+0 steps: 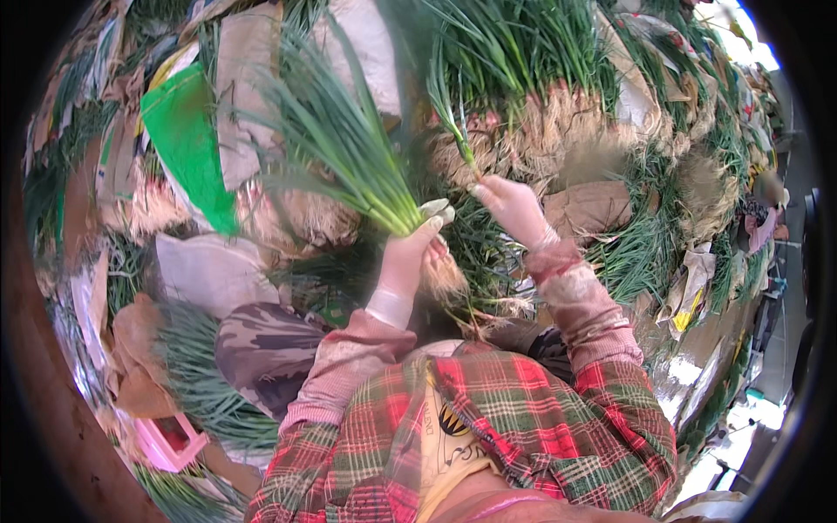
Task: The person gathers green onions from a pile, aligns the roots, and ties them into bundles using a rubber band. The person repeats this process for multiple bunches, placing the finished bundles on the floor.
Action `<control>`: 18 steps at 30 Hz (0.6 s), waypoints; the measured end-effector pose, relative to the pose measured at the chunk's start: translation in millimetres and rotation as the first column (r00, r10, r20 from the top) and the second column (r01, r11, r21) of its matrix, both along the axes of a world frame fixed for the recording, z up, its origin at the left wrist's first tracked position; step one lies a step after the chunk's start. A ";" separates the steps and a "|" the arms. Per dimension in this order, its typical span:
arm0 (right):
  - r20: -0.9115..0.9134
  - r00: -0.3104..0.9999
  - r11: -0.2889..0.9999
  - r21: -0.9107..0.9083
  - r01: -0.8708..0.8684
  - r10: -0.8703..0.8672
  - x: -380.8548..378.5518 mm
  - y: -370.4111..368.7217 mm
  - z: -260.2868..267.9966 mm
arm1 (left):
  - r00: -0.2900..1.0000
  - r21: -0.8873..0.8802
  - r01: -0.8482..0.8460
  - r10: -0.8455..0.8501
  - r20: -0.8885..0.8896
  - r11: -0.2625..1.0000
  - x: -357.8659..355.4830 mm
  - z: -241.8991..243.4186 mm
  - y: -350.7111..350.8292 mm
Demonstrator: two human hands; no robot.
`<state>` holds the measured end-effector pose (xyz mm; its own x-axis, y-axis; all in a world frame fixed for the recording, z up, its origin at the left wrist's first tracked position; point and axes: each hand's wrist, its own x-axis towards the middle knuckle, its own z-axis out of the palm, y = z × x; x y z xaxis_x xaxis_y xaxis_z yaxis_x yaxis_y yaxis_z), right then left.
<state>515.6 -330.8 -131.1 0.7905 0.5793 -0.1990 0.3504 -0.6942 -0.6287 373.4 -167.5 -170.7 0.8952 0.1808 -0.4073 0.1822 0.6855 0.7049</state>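
Note:
My left hand (pixel 413 252), in a pale thin glove, is closed around a bunch of green onions (pixel 373 176). Their long leaves fan up and to the left, and pale roots hang below the fist. To the right, my right hand (pixel 510 202), also gloved, pinches a single thin green onion (pixel 465 149) near its root end, leaves pointing up. Just beyond my right hand stands a large heap of green onions with reddish stems and tan, stringy roots (pixel 562 124). Loose green onions with roots (pixel 480 320) lie below, between my forearms.
A green sack (pixel 186 137), a whitish sack (pixel 212 271) and brown sacking (pixel 588 208) lie among more onion bundles. A pink plastic stool or frame (pixel 171 441) is at lower left. Another person (pixel 762 219) is at the far right edge.

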 end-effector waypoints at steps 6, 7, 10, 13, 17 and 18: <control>-0.326 0.928 0.976 0.181 -0.123 0.178 -60.2 5.9 -14.7 | 0.997 -0.038 0.000 -0.003 -0.074 0.999 -7.4 -16.2 -1.7; -0.497 0.857 0.984 0.170 -0.055 0.134 -55.2 8.1 -14.5 | 0.995 -0.007 0.022 -0.023 -0.098 1.000 -9.3 -22.6 -0.6; -0.392 0.913 0.977 0.211 -0.032 0.115 -53.8 28.8 -32.1 | 0.989 0.054 -0.012 0.019 -0.148 0.998 -9.3 -28.4 4.0; -0.307 0.948 0.984 0.174 -0.031 0.084 -52.1 37.8 -37.1 | 0.991 0.042 -0.052 0.057 -0.123 0.998 -8.8 -30.7 4.4; -0.288 0.948 0.991 0.046 -0.129 0.137 -60.6 25.8 -28.4 | 0.992 -0.027 -0.062 0.059 -0.115 0.998 -9.9 -35.8 2.6; -0.385 0.915 0.992 0.000 -0.128 0.118 -55.1 21.0 -30.5 | 0.993 -0.033 -0.038 0.034 -0.113 0.999 -8.6 -33.8 3.2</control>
